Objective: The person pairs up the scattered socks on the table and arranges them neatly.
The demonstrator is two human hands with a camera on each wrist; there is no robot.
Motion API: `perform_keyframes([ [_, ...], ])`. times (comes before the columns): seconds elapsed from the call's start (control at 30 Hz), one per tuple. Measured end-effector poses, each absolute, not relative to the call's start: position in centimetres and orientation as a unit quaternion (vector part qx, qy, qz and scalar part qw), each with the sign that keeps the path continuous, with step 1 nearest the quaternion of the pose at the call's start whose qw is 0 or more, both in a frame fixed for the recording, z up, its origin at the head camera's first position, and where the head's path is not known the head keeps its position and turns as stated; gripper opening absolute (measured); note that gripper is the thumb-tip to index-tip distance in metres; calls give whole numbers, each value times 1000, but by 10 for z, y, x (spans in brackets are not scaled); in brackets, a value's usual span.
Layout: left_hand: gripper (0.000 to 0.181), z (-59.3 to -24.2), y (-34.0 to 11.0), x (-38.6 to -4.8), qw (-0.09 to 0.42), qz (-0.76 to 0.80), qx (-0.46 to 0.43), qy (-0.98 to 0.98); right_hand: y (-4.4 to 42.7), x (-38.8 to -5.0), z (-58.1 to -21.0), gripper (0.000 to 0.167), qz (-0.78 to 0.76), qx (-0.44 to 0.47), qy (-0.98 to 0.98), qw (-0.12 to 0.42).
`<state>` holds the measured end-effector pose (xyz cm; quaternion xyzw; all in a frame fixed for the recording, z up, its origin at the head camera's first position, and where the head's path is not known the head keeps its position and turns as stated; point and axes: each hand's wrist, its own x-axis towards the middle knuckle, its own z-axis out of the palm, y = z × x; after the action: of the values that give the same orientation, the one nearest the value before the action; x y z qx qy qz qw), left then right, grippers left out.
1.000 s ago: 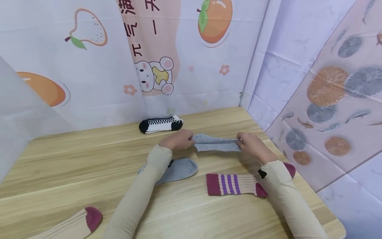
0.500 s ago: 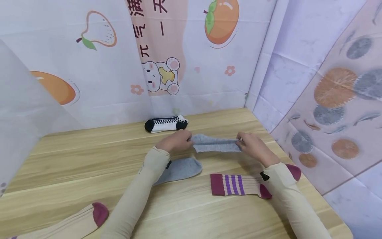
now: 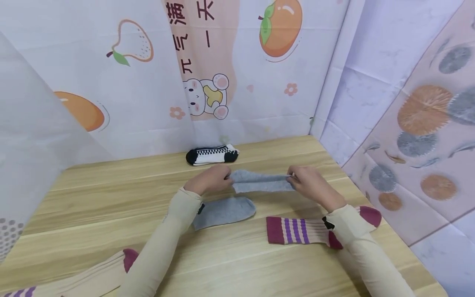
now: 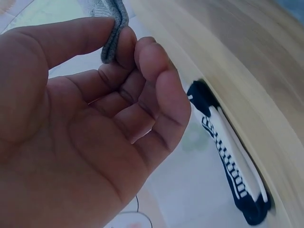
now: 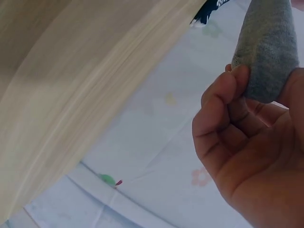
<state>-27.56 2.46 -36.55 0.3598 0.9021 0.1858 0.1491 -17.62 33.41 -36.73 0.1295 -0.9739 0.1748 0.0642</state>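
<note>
A grey sock [image 3: 261, 182] is stretched level above the table between both hands. My left hand [image 3: 212, 179] pinches its left end between thumb and forefinger; the left wrist view shows the folded grey edge there, the other fingers curled. At the other end, my right hand [image 3: 311, 184] grips the sock between thumb and fingers, as the sock's tapered end [image 5: 267, 71] in the right wrist view shows. A second grey sock [image 3: 226, 212] lies flat on the wood just below the held one, its left end near my left wrist.
A black-and-white checked sock [image 3: 212, 155] lies at the table's back edge. A beige sock with purple stripes and maroon ends [image 3: 297, 231] lies partly under my right forearm. A similar beige sock [image 3: 92, 276] lies front left. Printed curtains [image 3: 148, 82] hang behind the wooden table [image 3: 230, 264].
The head view has turned slightly left, so the scene sits farther right. Both hands keep hold of the grey sock and have shifted slightly left over the table, uncovering more of the lying grey sock.
</note>
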Motion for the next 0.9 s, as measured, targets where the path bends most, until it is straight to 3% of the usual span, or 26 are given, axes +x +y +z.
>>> perform_keyframes([
  [0.9, 34, -363, -74, -228, 118, 169, 341, 917, 251, -183, -378, 6, 153, 259, -952, 64],
])
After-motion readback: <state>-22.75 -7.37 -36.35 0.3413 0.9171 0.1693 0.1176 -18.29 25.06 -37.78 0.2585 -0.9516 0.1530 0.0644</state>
